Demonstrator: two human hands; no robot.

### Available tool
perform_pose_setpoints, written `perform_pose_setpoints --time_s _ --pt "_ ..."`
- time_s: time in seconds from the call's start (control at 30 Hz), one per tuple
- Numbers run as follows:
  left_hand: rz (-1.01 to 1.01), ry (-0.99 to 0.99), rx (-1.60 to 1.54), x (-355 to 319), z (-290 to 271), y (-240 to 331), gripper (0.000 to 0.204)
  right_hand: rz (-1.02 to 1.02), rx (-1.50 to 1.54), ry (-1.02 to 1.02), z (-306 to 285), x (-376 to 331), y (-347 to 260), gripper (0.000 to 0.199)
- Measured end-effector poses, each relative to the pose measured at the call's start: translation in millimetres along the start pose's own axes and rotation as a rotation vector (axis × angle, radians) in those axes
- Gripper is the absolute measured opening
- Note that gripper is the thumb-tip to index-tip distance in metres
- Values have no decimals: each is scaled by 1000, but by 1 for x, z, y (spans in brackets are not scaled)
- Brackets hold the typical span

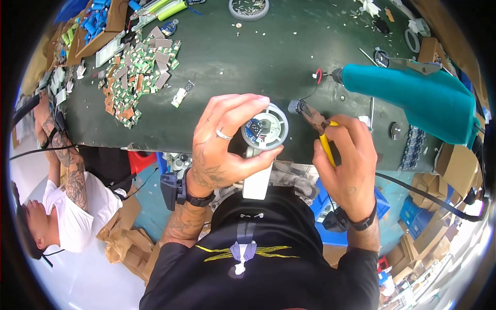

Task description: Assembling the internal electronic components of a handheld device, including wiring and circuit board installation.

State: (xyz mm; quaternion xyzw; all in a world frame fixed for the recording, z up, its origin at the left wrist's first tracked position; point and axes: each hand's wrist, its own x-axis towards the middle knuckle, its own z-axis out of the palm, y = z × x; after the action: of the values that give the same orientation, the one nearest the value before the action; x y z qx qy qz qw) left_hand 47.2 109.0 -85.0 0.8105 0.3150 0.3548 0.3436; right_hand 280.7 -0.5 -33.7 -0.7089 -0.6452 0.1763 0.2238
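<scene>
My left hand (214, 142) is closed round a white round housing with a handle (278, 135), its open face turned up. Inside the ring, spokes and a small blue circuit board (253, 129) show. In my right hand (349, 165) is a pair of pliers with yellow handles (326, 149), its jaws pointing up and to the left. A small dark grey block (295, 107) sits at the jaw tips, just right of the housing and apart from it. A thin dark wire runs from the block towards a red wire loop (319, 77). Whether the jaws grip the block I cannot tell.
A teal-covered power screwdriver (408, 95) lies at the right. Small green circuit boards (137, 77) are heaped at the left, below a box of blue cells (95, 23). A dish of screws (249, 8) stands at the back. Another person (77, 206) works at the far left.
</scene>
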Motion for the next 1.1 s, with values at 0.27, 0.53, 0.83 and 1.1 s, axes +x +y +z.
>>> perform_pose_setpoints --time_s 0.27,0.53,0.83,1.1 --pt "27 82 -159 -4 7 -4 70 -13 -53 39 -3 -6 -4 22" --pt "60 51 -124 -4 5 -2 64 -6 -59 50 -3 -14 -6 23" --pt "59 37 27 -3 3 12 63 -13 -33 73 -2 -16 -5 23" --pt "-74 42 -65 -3 3 12 62 -10 -24 75 -3 -17 -2 22"
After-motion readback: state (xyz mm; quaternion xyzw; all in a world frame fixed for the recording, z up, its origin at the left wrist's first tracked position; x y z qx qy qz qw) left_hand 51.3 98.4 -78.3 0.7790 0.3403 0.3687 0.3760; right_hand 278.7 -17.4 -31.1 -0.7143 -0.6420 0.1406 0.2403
